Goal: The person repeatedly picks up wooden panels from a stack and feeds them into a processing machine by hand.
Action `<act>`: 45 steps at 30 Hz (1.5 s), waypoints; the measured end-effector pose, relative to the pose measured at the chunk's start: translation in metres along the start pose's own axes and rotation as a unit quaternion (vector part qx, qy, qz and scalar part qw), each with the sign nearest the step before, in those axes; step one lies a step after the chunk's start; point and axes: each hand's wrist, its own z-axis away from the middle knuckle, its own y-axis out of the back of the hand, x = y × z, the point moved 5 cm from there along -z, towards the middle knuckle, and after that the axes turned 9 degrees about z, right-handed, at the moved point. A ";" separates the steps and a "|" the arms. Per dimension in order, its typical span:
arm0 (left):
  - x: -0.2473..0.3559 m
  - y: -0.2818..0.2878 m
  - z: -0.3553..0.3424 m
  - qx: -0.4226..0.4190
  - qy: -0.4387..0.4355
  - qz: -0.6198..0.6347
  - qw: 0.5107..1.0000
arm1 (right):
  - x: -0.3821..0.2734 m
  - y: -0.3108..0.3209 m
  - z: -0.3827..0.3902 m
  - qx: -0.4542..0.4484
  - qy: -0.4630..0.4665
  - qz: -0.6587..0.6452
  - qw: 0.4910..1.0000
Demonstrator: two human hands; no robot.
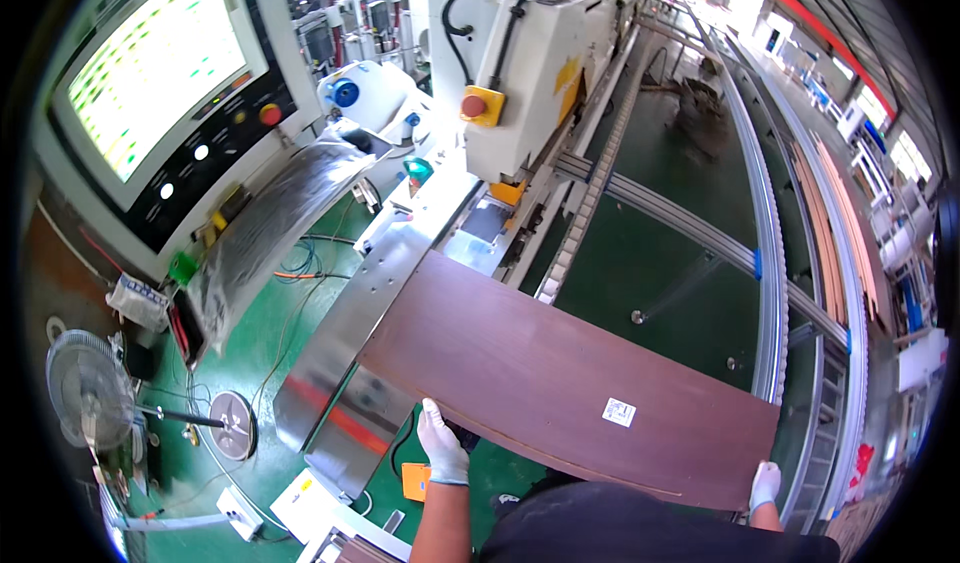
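Observation:
A long brown board [540,353] lies in front of me, its far left part on the metal bed of a machine and its near right corner close to my body. A small white printed label [619,412] is stuck on its upper face. My left hand [442,445], in a white glove, grips the board's near long edge toward the left; some fingers are hidden under it. At the board's right end, my gloved right hand [765,483] is closed round the edge by the corner, its fingers partly hidden.
Beyond the board stands a white machine [515,103] with a red stop button on a yellow box [482,106]. A roller rail [585,203] and aluminium frame [690,218] run away from me. To the left are a lit control panel [155,73], a fan [92,388] and floor cables.

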 end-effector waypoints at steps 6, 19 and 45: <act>0.000 -0.044 -0.015 -0.030 0.094 -0.030 0.995 | -0.033 -0.004 -0.029 -0.049 -0.038 0.029 0.998; -0.044 -0.160 -0.060 -0.039 0.066 -0.041 0.996 | -0.083 -0.054 -0.130 0.035 -0.070 -0.156 0.985; -0.098 -0.243 -0.121 -0.186 0.102 -0.358 0.909 | -0.482 -0.087 -0.105 0.125 0.432 -0.050 0.892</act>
